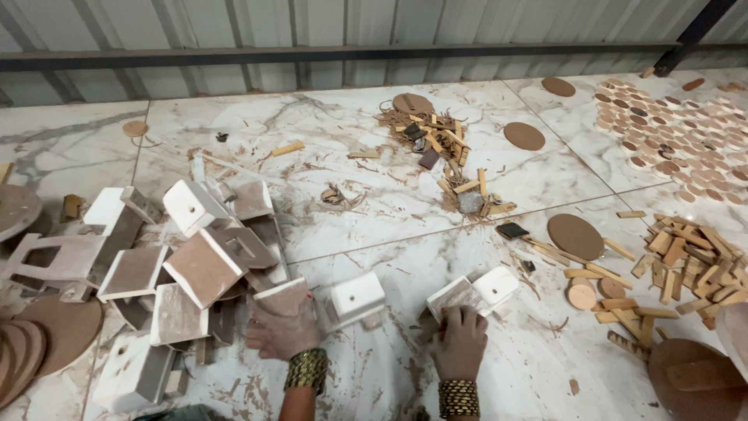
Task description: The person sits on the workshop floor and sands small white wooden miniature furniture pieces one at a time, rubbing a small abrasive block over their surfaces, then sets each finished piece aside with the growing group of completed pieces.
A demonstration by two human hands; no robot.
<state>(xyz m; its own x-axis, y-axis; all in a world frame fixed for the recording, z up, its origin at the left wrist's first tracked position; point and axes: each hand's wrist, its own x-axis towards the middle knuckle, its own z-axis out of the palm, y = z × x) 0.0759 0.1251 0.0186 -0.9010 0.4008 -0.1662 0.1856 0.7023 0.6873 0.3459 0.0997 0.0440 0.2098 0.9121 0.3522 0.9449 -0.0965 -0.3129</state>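
My left hand (284,331) grips a small white-painted wooden block piece (282,298) on the marble floor, next to another white block (357,296) just to its right. My right hand (460,339) rests on a third white wooden piece (471,292), fingers curled over its near edge. Both wrists wear stacks of gold bangles. A heap of similar white and brown wooden box-like pieces (195,257) lies to the left of my left hand.
Wooden offcut sticks (689,261) and round brown discs (575,235) lie at the right. Many small wooden discs (678,132) cover the far right floor. A scrap pile (436,136) sits in the middle distance. A corrugated metal wall runs along the back.
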